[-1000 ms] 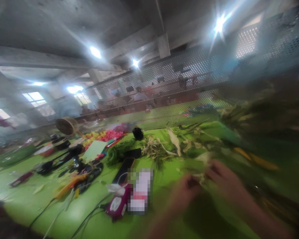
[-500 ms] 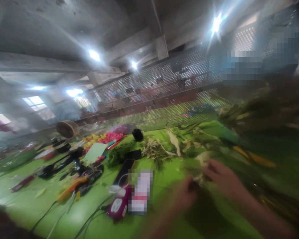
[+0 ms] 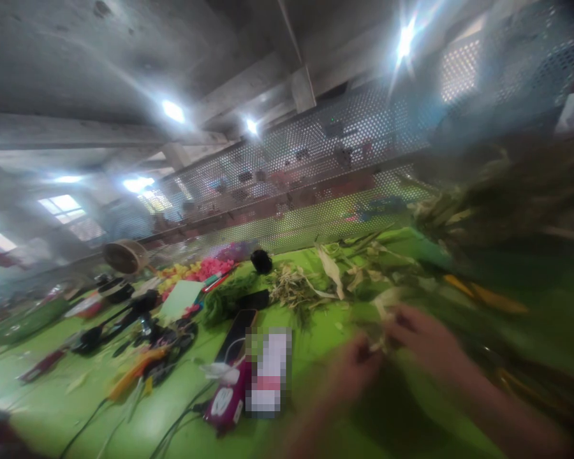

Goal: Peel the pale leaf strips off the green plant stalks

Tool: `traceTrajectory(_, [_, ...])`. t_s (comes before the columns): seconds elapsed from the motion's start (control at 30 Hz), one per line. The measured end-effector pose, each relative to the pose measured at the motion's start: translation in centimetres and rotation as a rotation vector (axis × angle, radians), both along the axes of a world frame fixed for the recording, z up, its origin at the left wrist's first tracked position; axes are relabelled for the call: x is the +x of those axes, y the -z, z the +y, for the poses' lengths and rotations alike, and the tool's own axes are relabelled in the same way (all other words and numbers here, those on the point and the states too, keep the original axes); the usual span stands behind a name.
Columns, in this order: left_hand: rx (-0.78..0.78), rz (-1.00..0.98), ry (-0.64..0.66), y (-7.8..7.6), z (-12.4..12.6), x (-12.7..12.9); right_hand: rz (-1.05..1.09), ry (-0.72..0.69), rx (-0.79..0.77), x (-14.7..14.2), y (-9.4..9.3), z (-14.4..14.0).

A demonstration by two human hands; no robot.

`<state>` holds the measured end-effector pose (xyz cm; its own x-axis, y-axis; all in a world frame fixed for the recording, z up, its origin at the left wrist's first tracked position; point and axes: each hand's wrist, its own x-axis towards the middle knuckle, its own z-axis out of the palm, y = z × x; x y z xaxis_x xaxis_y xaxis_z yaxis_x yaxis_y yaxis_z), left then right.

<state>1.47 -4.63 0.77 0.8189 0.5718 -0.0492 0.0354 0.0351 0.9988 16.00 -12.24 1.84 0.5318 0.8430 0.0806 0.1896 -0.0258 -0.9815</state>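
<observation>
Close together above the green table point(image 3: 316, 395), my two hands work on a pale, dry strip that looks like corn husk point(image 3: 386, 301). My left hand point(image 3: 356, 368) is curled with its fingertips at the lower end of the strip. Just to the right, my right hand point(image 3: 419, 335) pinches the same piece between thumb and fingers. Blur hides the finer detail at the fingertips. Beyond them lies a heap of dried plant scraps point(image 3: 291, 287), with a longer pale husk leaf point(image 3: 331, 271) beside it.
Left of my hands lie a dark phone point(image 3: 236, 335), a magenta device with a cord point(image 3: 227, 398) and an orange-handled corded tool point(image 3: 136, 373). Pink and yellow flowers point(image 3: 203, 271) sit farther back. A perforated metal panel point(image 3: 287, 197) rises behind. A large dried bundle point(image 3: 516, 197) stands right.
The view has shifted slightly. My hands stay close together on the husk, the left fingers a little higher and nearer the right hand.
</observation>
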Motion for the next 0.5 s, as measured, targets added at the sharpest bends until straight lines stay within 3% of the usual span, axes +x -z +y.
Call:
traceTrajectory(0.13, [0.151,0.087,-0.058,-0.65,-0.18,-0.40,-0.022,-0.050,0.021,0.35,0.07,0.05])
traceTrajectory(0.33, [0.030,-0.007,-0.060,-1.05,-0.25,-0.25,-0.183,-0.044,0.030,-0.30,-0.26,-0.12])
traceTrajectory(0.5, [-0.025,-0.025,-0.128,-0.25,-0.13,0.13,-0.161,-0.070,0.035,-0.61,-0.42,-0.34])
